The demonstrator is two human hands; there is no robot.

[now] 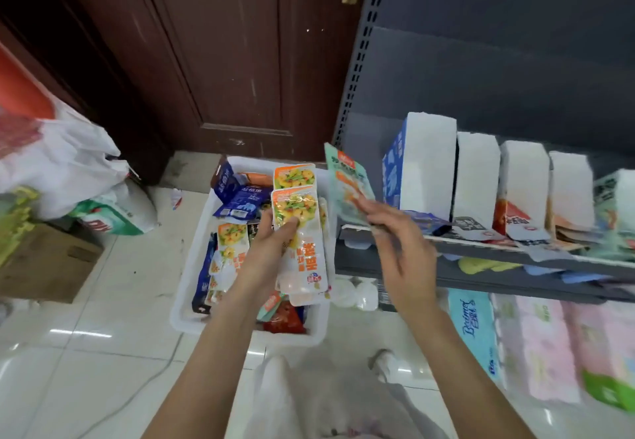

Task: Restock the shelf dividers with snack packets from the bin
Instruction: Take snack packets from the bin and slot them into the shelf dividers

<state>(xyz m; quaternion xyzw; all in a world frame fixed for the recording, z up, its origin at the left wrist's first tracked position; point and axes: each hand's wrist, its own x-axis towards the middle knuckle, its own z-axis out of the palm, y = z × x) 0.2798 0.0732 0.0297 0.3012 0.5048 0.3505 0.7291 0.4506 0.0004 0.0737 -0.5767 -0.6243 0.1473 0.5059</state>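
Observation:
A white bin (192, 280) on the floor holds several snack packets, blue, orange and red. Above it, my left hand (271, 249) grips a stack of orange-and-white packets (299, 229), thumb on the front. My right hand (391, 232) pinches a single pale green packet (345, 177) and holds it upright near the left end of the grey shelf (515, 249). White cardboard dividers (426, 163) stand in a row on that shelf, with packets lying at their bases. The right hand is blurred.
A dark wooden door (213, 60) stands behind the bin. White plastic bags (58, 160) and a cardboard box (41, 263) sit on the left floor. Tissue packs (536, 345) fill the lower shelf at right. A white bag (309, 401) lies at my feet.

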